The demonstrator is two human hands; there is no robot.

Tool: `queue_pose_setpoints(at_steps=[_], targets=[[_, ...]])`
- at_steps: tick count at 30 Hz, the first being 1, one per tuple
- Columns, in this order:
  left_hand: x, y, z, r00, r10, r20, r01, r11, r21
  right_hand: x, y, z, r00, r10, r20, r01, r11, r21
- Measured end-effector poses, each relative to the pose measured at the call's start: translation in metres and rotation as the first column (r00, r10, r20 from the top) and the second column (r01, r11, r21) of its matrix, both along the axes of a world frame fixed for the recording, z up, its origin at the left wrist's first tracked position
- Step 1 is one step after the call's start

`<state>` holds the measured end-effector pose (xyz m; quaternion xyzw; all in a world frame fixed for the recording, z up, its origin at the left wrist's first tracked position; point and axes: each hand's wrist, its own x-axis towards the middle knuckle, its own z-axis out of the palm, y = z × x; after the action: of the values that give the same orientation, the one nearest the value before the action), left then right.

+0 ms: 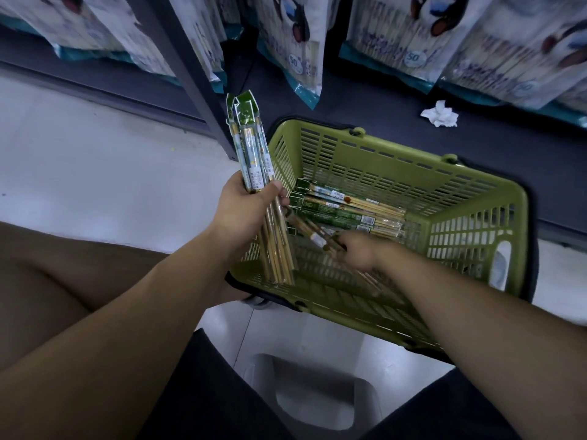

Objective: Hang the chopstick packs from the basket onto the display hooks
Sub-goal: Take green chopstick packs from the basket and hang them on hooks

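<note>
Only "50" readable, on hanging bags; other txt blurred

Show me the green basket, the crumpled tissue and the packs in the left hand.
green basket (397, 173): head view, far mesh wall.
crumpled tissue (440, 115): head view, its middle.
held packs (254, 160): head view, labelled part above the grip.

One green basket and one crumpled tissue. At least three chopstick packs are bundled together; roughly four loose packs lie flat.
</note>
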<state>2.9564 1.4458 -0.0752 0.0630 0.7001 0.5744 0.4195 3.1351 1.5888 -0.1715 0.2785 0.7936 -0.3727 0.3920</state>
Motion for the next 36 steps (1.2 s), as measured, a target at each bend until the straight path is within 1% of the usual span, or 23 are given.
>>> queue_pose_setpoints(at_steps=[2, 4, 6, 7, 9, 10, 11, 13, 16, 19, 21, 24, 27, 31, 32, 35, 36], targets=[[0.001, 0.003, 0.004, 1.0, 0.008, 0.013, -0.008, 1.0, -0.003, -0.01, 0.011, 0.026, 0.989, -0.113, -0.094, 0.112, 0.994, -0.013], [0.003, 0.008, 0.009, 0.999, 0.005, 0.048, -0.005, 1.0, -0.017, -0.021, 0.018, 0.059, 0.953, -0.213, -0.215, 0.211, 0.977, -0.029], [0.006, 0.015, 0.016, 0.989, 0.015, 0.144, -0.015, 1.0, 0.001, -0.031, 0.019, 0.094, 0.89, -0.311, -0.333, 0.3, 0.95, -0.086], [0.009, 0.019, 0.021, 0.975, 0.02, 0.223, -0.029, 0.999, 0.036, -0.034, 0.018, 0.11, 0.854, -0.352, -0.384, 0.333, 0.935, -0.118], [0.017, 0.027, 0.033, 0.921, -0.003, 0.391, -0.068, 0.983, 0.168, -0.04, 0.012, 0.136, 0.765, -0.44, -0.47, 0.397, 0.897, -0.193], [0.021, 0.03, 0.039, 0.896, -0.033, 0.444, -0.083, 0.968, 0.238, -0.041, 0.009, 0.147, 0.719, -0.465, -0.516, 0.412, 0.884, -0.222], [0.024, 0.033, 0.045, 0.883, -0.065, 0.465, -0.086, 0.952, 0.295, -0.042, 0.007, 0.156, 0.684, -0.461, -0.566, 0.413, 0.884, -0.222], [0.03, 0.04, 0.056, 0.899, -0.105, 0.426, -0.057, 0.934, 0.352, -0.04, 0.003, 0.171, 0.655, -0.419, -0.628, 0.407, 0.897, -0.174], [0.037, 0.048, 0.07, 0.931, -0.113, 0.347, -0.018, 0.936, 0.353, -0.033, 0.003, 0.192, 0.684, -0.364, -0.632, 0.407, 0.91, -0.082], [0.048, 0.057, 0.087, 0.934, -0.155, 0.321, 0.033, 0.934, 0.356, -0.02, 0.01, 0.211, 0.692, -0.419, -0.589, 0.455, 0.885, -0.095], [0.056, 0.061, 0.097, 0.94, -0.189, 0.284, 0.079, 0.93, 0.359, -0.01, 0.014, 0.224, 0.662, -0.462, -0.591, 0.492, 0.862, -0.124], [0.062, 0.069, 0.112, 0.957, -0.219, 0.188, 0.143, 0.926, 0.35, 0.005, 0.019, 0.243, 0.526, -0.564, -0.637, 0.565, 0.791, -0.234], [0.066, 0.077, 0.136, 0.97, -0.239, 0.049, 0.21, 0.92, 0.332, 0.016, 0.021, 0.266, 0.407, -0.585, -0.702, 0.63, 0.736, -0.248], [0.07, 0.083, 0.166, 0.945, -0.298, -0.136, 0.327, 0.886, 0.33, 0.027, 0.025, 0.303, 0.342, -0.552, -0.76, 0.649, 0.724, -0.234], [0.07, 0.083, 0.173, 0.938, -0.303, -0.17, 0.343, 0.88, 0.328, 0.03, 0.029, 0.314, 0.293, -0.543, -0.787, 0.665, 0.707, -0.24], [0.072, 0.086, 0.197, 0.909, -0.328, -0.259, 0.403, 0.851, 0.337, 0.034, 0.041, 0.355, 0.066, -0.493, -0.868, 0.714, 0.631, -0.304], [0.073, 0.088, 0.207, 0.895, -0.339, -0.289, 0.428, 0.835, 0.347, 0.034, 0.044, 0.37, 0.012, -0.464, -0.886, 0.717, 0.622, -0.316]])
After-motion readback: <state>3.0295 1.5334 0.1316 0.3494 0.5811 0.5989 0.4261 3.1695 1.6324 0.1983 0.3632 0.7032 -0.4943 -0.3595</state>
